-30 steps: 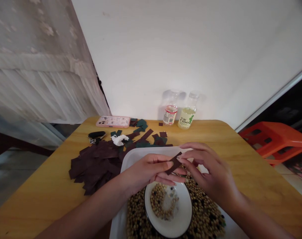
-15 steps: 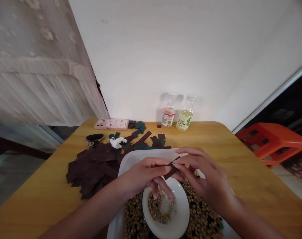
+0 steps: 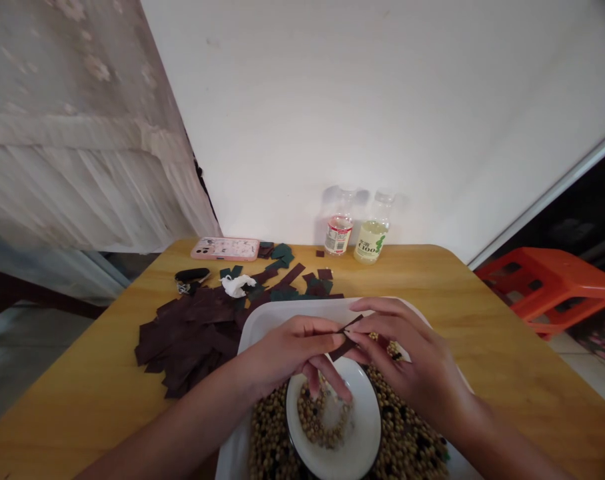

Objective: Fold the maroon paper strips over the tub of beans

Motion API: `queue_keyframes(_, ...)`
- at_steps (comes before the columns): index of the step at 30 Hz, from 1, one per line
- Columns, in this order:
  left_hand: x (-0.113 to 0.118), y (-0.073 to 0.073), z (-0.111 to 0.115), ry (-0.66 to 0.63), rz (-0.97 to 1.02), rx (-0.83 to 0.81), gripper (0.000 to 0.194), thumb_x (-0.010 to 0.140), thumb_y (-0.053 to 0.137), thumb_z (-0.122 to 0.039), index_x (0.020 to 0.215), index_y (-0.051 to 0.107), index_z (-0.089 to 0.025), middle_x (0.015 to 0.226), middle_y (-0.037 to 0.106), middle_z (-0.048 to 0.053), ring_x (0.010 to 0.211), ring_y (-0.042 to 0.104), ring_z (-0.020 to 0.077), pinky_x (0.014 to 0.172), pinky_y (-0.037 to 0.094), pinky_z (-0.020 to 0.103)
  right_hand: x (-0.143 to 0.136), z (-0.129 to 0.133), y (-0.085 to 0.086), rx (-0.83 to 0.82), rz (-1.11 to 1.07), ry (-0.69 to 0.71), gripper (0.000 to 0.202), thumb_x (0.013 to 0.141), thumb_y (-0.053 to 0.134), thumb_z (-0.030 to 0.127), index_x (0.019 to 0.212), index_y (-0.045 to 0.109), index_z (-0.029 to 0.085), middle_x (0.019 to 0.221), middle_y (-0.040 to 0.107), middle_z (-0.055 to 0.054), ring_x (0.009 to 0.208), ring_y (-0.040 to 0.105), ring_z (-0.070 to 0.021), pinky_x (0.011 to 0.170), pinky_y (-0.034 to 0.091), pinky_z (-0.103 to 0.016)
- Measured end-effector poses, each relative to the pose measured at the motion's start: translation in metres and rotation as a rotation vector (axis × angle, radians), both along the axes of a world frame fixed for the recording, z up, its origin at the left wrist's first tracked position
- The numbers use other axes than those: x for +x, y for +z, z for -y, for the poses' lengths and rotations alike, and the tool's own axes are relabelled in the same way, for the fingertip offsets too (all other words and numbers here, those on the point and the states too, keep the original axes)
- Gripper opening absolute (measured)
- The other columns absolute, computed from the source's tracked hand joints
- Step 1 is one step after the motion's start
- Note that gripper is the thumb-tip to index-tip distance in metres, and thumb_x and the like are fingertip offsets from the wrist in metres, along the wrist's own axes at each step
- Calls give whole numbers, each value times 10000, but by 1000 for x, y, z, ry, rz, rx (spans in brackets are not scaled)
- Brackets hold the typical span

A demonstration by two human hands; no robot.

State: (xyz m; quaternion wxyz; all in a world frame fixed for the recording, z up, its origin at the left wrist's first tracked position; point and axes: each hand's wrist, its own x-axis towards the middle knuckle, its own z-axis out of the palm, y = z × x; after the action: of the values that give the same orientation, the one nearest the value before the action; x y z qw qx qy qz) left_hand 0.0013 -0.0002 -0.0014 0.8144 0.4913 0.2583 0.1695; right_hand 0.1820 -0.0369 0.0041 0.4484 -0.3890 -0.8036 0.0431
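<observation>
My left hand (image 3: 295,350) pinches a small dark brown strip (image 3: 342,349), fabric-like, between thumb and forefinger; its lower fingers hang over a bowl. The fingertips of my right hand (image 3: 415,350) are closed at the strip's upper edge; a tiny pale spot shows there, too small to make out. Below both hands, a white dark-rimmed bowl (image 3: 365,427) holds tan beads (image 3: 315,427) and some clear or whitish bits. It rests on many tan and dark beads (image 3: 407,427) inside a white tray (image 3: 255,320).
Left of the tray lies a heap of dark brown strips (image 3: 192,333). Behind it are green pieces (image 3: 282,253), crumpled white tissue (image 3: 237,286), a black object with keys (image 3: 191,275) and a pink-cased phone (image 3: 225,248). Two bottles (image 3: 338,233) stand by the wall; an orange stool (image 3: 557,280) is right.
The strip has tilted slightly between my fingers. Both hands stay in nearly the same place, and the view has shifted very little.
</observation>
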Motion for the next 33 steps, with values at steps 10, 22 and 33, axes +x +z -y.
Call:
queue_keyframes(10,0,0,2,2,18,14,290,856,488,-303,1073,609,-152,1000,661,106,594,664,114,390,405,99,-1,1,2,-7,8,26,160,812,526,69,867,565,214,953,613,-66,925,598,-172,713,548,-281)
queue_keyframes(22,0,0,1,25,6,-2,311,838,515,-338,1077,613,-166,1018,660,109,594,666,120,398,413,107,0,-1,2,-16,-8,-5,137,809,522,87,846,578,207,963,623,-74,891,619,-175,668,551,-263)
queue_keyframes(33,-1,-1,2,28,-13,-7,359,804,542,-392,1048,621,-141,1010,658,123,581,657,112,402,402,113,-2,-1,5,2,-20,-10,132,807,516,92,842,572,206,969,621,-81,870,629,-168,652,550,-243)
